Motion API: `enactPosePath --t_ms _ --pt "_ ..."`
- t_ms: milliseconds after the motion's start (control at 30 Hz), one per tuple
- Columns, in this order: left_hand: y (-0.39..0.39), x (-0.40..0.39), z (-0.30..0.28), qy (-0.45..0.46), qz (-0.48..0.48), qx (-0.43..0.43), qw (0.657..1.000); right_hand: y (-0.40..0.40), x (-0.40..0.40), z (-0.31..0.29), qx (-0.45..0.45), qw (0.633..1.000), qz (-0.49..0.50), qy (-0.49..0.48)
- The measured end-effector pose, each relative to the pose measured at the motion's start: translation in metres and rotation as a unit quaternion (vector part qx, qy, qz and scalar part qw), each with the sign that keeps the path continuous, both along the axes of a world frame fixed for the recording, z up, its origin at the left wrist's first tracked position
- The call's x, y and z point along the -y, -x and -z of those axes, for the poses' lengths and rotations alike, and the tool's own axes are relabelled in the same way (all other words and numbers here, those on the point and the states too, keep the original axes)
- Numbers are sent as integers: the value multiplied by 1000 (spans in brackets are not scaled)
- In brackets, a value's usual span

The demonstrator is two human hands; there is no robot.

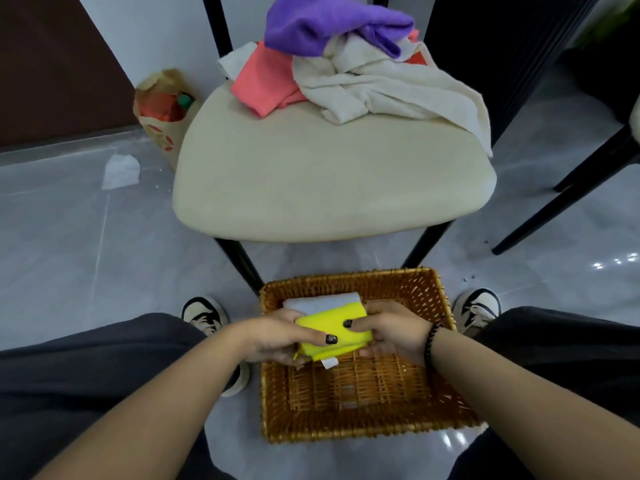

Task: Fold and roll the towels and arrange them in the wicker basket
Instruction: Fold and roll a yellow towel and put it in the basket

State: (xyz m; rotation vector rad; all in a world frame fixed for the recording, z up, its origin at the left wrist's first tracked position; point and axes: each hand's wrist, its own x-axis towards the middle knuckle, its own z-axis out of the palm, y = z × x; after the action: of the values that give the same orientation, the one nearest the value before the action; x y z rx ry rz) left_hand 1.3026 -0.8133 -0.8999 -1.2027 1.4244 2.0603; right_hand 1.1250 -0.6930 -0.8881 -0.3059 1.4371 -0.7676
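Towel roll going in basket
Left hand & right hand both squeeze yellow towel over wicker basket, by white roll. Soft, light; hold both ends or it'll unroll.

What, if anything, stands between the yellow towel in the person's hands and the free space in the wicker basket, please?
Nothing visible does. Both hands, left and right, hold the rolled yellow towel just above the wicker basket. A pale rolled towel lies at the far end, and the bare woven floor in front of it is open.
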Motion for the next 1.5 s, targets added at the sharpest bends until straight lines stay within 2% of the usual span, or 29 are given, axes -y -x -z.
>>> enactPosePath --t_ms 133,267,400,533,733,967,1033,1133,1233,1333,1400,1500 --pt "-9 -22 56 -70 -172 71 980 -10 -6 54 26 990 85 -109" --pt "-8 -44 96 -107 -240 121 957 -16 -9 98 30 976 90 -195" --pt "-10 -41 131 -82 -321 176 927 -16 -12 135 30 964 106 -242" --pt "-16 -41 158 -91 -352 213 907 -23 -16 166 46 958 85 -270" --pt "-7 -49 179 -91 -398 225 885 -36 -23 204 32 963 -16 -269" --pt "-7 -44 177 -66 -438 179 878 -58 -13 224 88 957 82 -263" --pt "-14 -48 188 -30 -397 185 899 -68 -7 228 78 959 117 -245" --pt "-19 -53 177 74 -287 193 935 -80 -2 232 57 962 157 -216" --pt "-27 -66 161 219 -98 186 953 -86 -2 235 67 958 194 -199" --pt "-33 -82 157 305 107 180 929 -89 -3 236 86 953 225 -186" --pt "-34 -90 151 341 238 195 888 -91 -1 234 102 943 254 -187" --pt "-33 -94 149 378 332 207 839 -96 2 234 128 928 289 -196"
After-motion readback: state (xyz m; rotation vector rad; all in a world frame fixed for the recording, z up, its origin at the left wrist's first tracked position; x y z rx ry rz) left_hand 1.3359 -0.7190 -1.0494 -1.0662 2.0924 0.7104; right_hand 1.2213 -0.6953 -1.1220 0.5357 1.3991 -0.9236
